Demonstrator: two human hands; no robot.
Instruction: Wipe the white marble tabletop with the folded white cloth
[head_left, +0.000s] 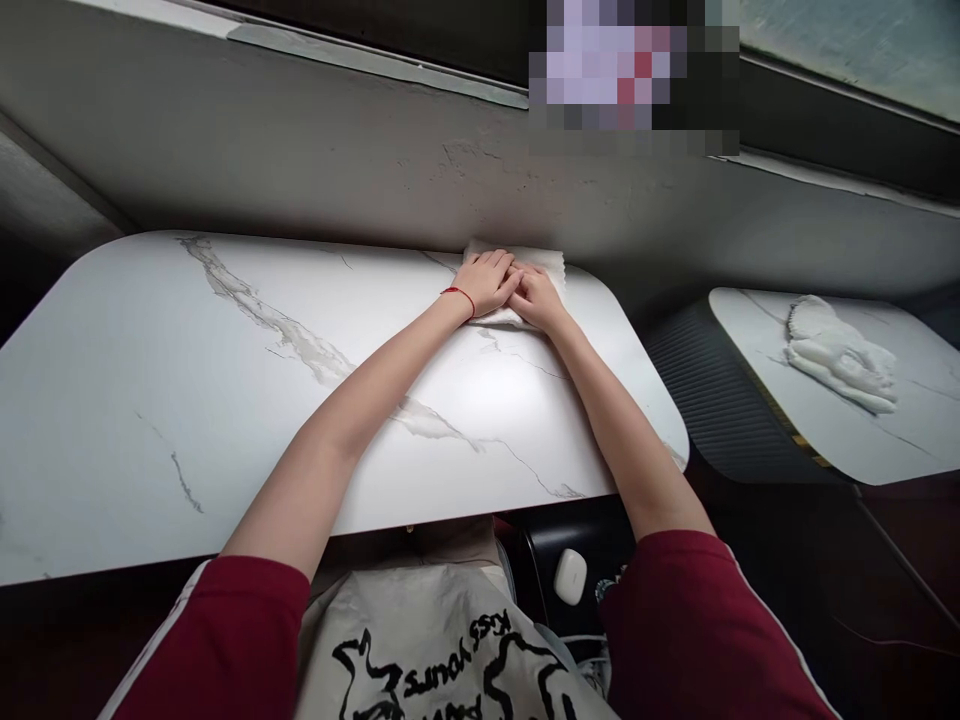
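A white cloth (553, 264) with a zigzag edge lies at the back edge of a white marble-patterned tabletop (247, 420). My left hand (486, 280), with a red string bracelet at its wrist, presses on the cloth with its fingers stretched out flat. Close against it, my right hand (536, 297) bears down on the same cloth, its fingers bent and partly hidden by the left hand. The hands touch each other. Much of the cloth under them is out of sight.
A grey wall (337, 150) runs right behind the tabletop. Over to the right stands a smaller marble-patterned table (892, 450) with a ribbed dark base, bearing a crumpled white cloth (840, 355). Below the front edge are a white rounded case (570, 577) and a printed grey bag or apron (420, 620).
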